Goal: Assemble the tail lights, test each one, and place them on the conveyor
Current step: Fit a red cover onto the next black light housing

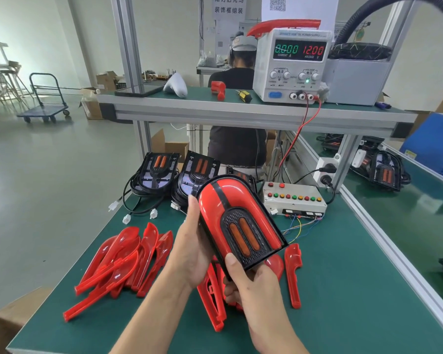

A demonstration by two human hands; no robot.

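Both hands hold one assembled tail light [237,221] above the green table [343,290], tilted, red lens up. Left hand [189,251] cups its left edge, thumb along the rim; right hand [251,279] grips the bottom corner, thumb on top. Loose red lenses [123,261] lie left of it, the button test box [293,199] just behind.

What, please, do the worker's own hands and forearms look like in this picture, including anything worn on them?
Both are bare: the left hand and the right hand wear no gloves, and no ring, watch or wristband shows. The forearms running back to the bottom edge carry no sleeves as far as the frame reaches. The nails that show are short and unpainted.
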